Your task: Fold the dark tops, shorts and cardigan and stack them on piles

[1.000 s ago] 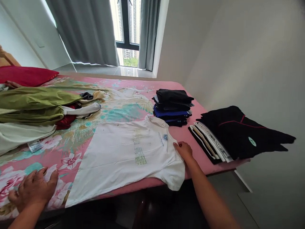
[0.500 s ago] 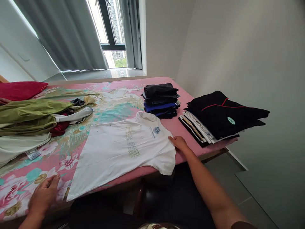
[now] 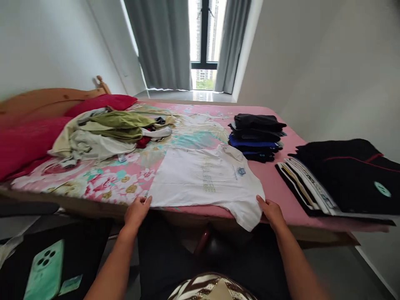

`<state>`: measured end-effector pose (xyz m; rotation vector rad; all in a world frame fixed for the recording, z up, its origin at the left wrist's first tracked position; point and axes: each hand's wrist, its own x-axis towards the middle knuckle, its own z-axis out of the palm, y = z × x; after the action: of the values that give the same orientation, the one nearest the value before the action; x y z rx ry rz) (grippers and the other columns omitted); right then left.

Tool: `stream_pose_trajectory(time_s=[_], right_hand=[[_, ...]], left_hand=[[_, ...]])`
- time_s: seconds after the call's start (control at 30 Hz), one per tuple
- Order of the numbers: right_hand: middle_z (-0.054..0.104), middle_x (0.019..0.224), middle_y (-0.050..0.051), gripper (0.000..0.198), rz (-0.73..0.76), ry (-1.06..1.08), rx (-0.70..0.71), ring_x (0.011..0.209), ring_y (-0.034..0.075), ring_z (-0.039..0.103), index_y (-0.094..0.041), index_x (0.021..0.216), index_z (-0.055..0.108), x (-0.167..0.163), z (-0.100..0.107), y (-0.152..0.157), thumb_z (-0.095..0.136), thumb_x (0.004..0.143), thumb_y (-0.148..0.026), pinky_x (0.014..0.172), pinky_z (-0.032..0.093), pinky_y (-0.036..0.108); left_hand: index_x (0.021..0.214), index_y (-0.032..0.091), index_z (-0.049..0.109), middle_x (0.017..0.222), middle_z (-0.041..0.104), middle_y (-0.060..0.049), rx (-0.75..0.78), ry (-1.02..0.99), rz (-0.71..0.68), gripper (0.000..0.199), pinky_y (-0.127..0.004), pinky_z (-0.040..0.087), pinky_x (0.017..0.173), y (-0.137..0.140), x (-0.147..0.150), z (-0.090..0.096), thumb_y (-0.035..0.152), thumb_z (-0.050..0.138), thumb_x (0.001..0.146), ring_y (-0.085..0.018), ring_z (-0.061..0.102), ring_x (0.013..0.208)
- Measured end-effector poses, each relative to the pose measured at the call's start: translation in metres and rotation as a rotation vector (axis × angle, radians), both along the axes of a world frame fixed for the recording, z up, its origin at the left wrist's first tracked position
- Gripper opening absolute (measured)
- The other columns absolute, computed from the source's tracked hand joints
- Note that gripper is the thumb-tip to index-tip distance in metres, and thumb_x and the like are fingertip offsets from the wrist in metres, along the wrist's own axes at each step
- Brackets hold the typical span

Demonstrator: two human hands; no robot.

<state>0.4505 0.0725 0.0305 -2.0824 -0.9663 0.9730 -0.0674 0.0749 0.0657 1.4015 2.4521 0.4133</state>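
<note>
A white T-shirt point(image 3: 190, 179) lies spread flat on the bed, collar end to the right, with a blue crest and faint lettering on it. One sleeve hangs over the bed's front edge. My left hand point(image 3: 136, 212) pinches the near corner of the hem. My right hand point(image 3: 271, 211) has its thumb and fingers closed on the sleeve side of the shirt, near the shoulder.
Behind the shirt stands a stack of folded dark clothes point(image 3: 258, 135). Another folded pile point(image 3: 350, 175) sits at the right edge. Loose clothes point(image 3: 103, 137) lie heaped beside red pillows point(image 3: 31, 139). A green phone point(image 3: 45, 268) rests at lower left.
My left hand has gone from beside the shirt to its hem corner and closed there. My right hand stays on the sleeve side. The view has swung left.
</note>
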Motion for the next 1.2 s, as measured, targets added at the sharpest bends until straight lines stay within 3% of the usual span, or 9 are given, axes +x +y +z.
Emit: stream_pose_trajectory(time_s=[0.23, 0.33, 0.43, 0.57, 0.8, 0.9, 0.97, 1.1, 1.2], right_hand=[[0.065, 0.063, 0.007, 0.043, -0.009, -0.046, 0.082, 0.057, 0.021, 0.061, -0.016, 0.079, 0.069, 0.01, -0.013, -0.005, 0.056, 0.069, -0.055, 0.046, 0.048, 0.028], [0.063, 0.059, 0.006, 0.042, 0.042, -0.065, 0.049, 0.057, 0.02, 0.06, -0.016, 0.072, 0.067, 0.004, -0.007, -0.007, 0.056, 0.07, -0.056, 0.048, 0.046, 0.028], [0.064, 0.063, 0.006, 0.044, 0.035, -0.187, 0.095, 0.063, 0.02, 0.059, -0.016, 0.075, 0.066, -0.005, -0.003, -0.005, 0.046, 0.075, -0.056, 0.053, 0.045, 0.027], [0.066, 0.075, 0.009, 0.048, -0.052, -0.342, 0.167, 0.071, 0.021, 0.058, -0.018, 0.081, 0.062, -0.013, -0.003, -0.005, 0.028, 0.084, -0.052, 0.06, 0.043, 0.027], [0.061, 0.067, 0.006, 0.041, 0.055, -0.373, 0.032, 0.063, 0.019, 0.055, -0.021, 0.071, 0.055, -0.003, -0.01, -0.03, 0.03, 0.084, -0.05, 0.059, 0.038, 0.028], [0.061, 0.066, 0.003, 0.039, 0.091, -0.331, -0.054, 0.061, 0.018, 0.057, -0.021, 0.079, 0.057, 0.009, -0.003, -0.029, 0.034, 0.085, -0.052, 0.06, 0.039, 0.028], [0.064, 0.079, 0.005, 0.036, 0.07, -0.407, -0.052, 0.071, 0.02, 0.06, -0.02, 0.09, 0.058, 0.014, 0.005, -0.021, 0.038, 0.085, -0.049, 0.064, 0.042, 0.029], [0.062, 0.106, 0.011, 0.032, 0.053, -0.619, 0.228, 0.1, 0.023, 0.056, -0.017, 0.105, 0.057, -0.001, 0.019, 0.007, 0.038, 0.087, -0.036, 0.083, 0.043, 0.033], [0.056, 0.122, 0.012, 0.038, 0.37, -0.68, 0.498, 0.118, 0.021, 0.047, -0.015, 0.116, 0.055, -0.033, 0.021, 0.029, 0.033, 0.091, -0.034, 0.102, 0.034, 0.037]], left_hand=[[0.07, 0.02, 0.056, 0.072, 0.066, -0.008, -0.035, -0.03, -0.022, 0.035, -0.033, 0.045, 0.065, -0.003, -0.004, -0.002, 0.054, 0.049, 0.072, -0.028, 0.064, 0.078], [0.085, 0.018, 0.057, 0.07, 0.065, -0.004, 0.056, -0.324, 0.073, 0.035, -0.029, 0.044, 0.055, -0.003, -0.007, -0.011, 0.05, 0.055, 0.069, -0.023, 0.065, 0.067], [0.107, 0.017, 0.052, 0.07, 0.064, -0.001, 0.106, -0.622, 0.169, 0.051, -0.024, 0.04, 0.046, 0.001, -0.009, -0.017, 0.046, 0.061, 0.067, -0.017, 0.062, 0.054], [0.111, 0.017, 0.054, 0.068, 0.063, 0.0, 0.199, -0.715, 0.158, 0.053, -0.023, 0.042, 0.046, 0.003, -0.016, -0.021, 0.04, 0.063, 0.065, -0.013, 0.057, 0.049], [0.104, 0.019, 0.06, 0.07, 0.065, 0.0, 0.182, -0.487, 0.003, 0.053, -0.028, 0.047, 0.062, -0.012, -0.031, -0.028, 0.05, 0.063, 0.061, -0.019, 0.061, 0.067], [0.102, 0.022, 0.061, 0.079, 0.066, -0.003, 0.16, -0.233, 0.024, 0.045, -0.036, 0.048, 0.072, -0.017, -0.029, -0.018, 0.052, 0.056, 0.068, -0.025, 0.062, 0.078], [0.099, 0.022, 0.062, 0.086, 0.065, -0.005, 0.219, -0.051, 0.037, 0.04, -0.039, 0.048, 0.077, -0.015, -0.024, -0.009, 0.05, 0.051, 0.073, -0.026, 0.061, 0.083], [0.097, 0.022, 0.062, 0.1, 0.064, -0.006, 0.378, 0.014, -0.154, 0.035, -0.04, 0.046, 0.089, 0.008, 0.01, 0.002, 0.046, 0.044, 0.079, -0.025, 0.061, 0.09], [0.099, 0.021, 0.063, 0.108, 0.065, -0.007, 0.447, -0.032, -0.471, 0.034, -0.037, 0.042, 0.098, 0.038, 0.054, -0.002, 0.04, 0.041, 0.082, -0.023, 0.058, 0.105]])
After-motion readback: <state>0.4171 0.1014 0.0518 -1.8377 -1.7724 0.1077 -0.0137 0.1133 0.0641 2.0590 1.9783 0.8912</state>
